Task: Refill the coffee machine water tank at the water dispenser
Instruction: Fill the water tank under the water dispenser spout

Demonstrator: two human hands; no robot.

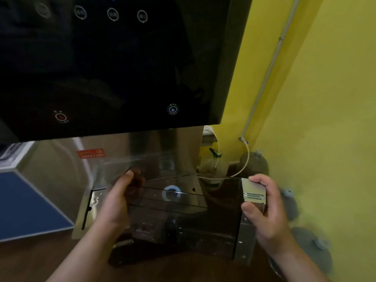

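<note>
A smoky transparent water tank (183,216) with a silver end piece hangs in front of the water dispenser, under its glossy black touch panel (114,64). My left hand (117,202) grips the tank's left wall, thumb over the rim. My right hand (266,212) clasps the silver end piece (253,193) on the right. A round white-blue ring shows through the tank's wall. The tank sits level in the dispenser's steel bay (61,163). No water stream is visible.
A yellow wall (325,98) with a grey conduit pipe (270,72) stands to the right. White tubing (244,163) and grey filter canisters (254,163) sit behind the dispenser. A blue-fronted cabinet (26,202) stands at the left. A red label marks the steel back.
</note>
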